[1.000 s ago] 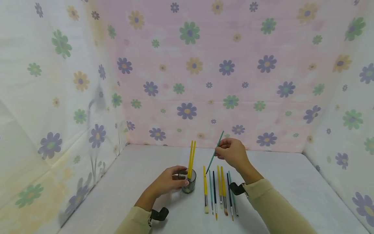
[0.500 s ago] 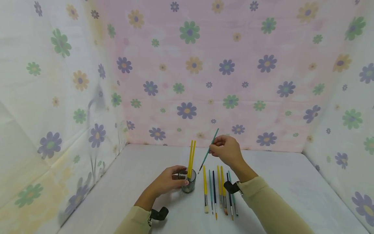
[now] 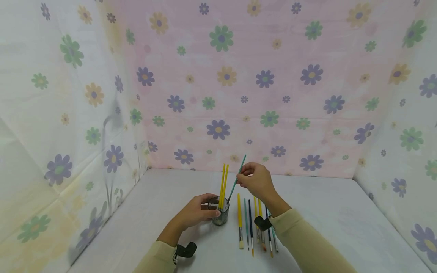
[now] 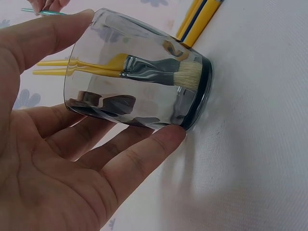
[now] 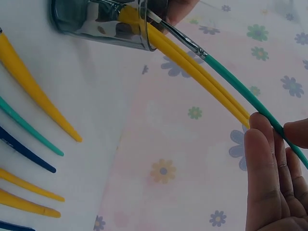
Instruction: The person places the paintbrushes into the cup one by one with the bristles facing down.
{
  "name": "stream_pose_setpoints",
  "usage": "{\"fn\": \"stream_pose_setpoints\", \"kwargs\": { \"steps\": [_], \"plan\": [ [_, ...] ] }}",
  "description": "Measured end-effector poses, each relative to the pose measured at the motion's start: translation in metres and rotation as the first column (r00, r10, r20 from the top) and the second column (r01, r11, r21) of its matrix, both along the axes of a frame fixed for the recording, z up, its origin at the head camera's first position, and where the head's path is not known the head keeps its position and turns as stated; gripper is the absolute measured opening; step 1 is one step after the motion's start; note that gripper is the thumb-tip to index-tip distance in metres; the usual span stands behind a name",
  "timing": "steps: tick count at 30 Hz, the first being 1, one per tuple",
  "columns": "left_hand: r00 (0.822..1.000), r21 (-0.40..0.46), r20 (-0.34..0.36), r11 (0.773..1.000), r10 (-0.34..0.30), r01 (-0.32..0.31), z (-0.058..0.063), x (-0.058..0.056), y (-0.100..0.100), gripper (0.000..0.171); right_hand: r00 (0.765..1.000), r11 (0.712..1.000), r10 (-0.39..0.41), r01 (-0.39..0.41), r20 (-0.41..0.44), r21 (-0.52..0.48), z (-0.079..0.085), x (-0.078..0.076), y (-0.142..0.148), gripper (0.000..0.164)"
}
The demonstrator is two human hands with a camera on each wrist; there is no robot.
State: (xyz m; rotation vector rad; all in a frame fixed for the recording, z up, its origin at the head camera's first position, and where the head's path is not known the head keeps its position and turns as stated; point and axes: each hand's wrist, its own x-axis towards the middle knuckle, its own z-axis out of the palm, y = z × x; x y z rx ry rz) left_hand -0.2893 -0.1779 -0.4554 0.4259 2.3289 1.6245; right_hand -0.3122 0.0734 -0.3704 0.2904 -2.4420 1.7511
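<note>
My left hand (image 3: 195, 209) holds a clear drinking glass (image 4: 144, 103) upright on the table, thumb on one side and fingers round the other. Two yellow-handled paintbrushes (image 3: 225, 182) stand in it, bristles down, as a pale bristle tip (image 4: 188, 76) shows through the wall. Between thumb and fingertips, my right hand (image 3: 258, 182) pinches a teal paintbrush (image 5: 236, 86) by its handle. This brush slants with its metal ferrule (image 5: 185, 39) and white tip at the glass's rim; whether the tip is inside I cannot tell exactly.
Right of the glass lies a row of several paintbrushes, among them a yellow one (image 3: 239, 216), a teal one (image 3: 246, 216) and a dark blue one (image 3: 250, 218), partly under my right forearm. Flowered cloth walls (image 3: 239, 110) enclose the white table (image 3: 327, 212) at back and sides.
My right hand has moved left with the teal paintbrush, bringing its tip from above the row to the glass's rim. My left hand and the glass have stayed in place.
</note>
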Motion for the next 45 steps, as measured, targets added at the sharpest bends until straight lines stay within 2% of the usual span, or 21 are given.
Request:
{"fn": "stream_pose_setpoints", "kwargs": {
  "steps": [21,35,45],
  "plan": [
    [1.000,0.003,-0.012,1.000,-0.016,0.016,-0.002,-0.003,0.000,0.069,0.998,0.998,0.057,-0.058,0.026,0.036,-0.030,0.002,-0.019,0.012],
    [1.000,-0.017,-0.014,1.000,-0.012,0.012,0.001,-0.001,0.000,0.069,0.996,0.993,0.080,-0.083,0.042,0.088,-0.041,0.001,-0.025,0.012],
    [1.000,-0.017,-0.013,1.000,-0.012,0.012,-0.001,-0.002,-0.001,0.070,0.995,0.991,0.068,-0.076,0.075,0.110,-0.046,0.000,-0.025,0.013]
  ]
}}
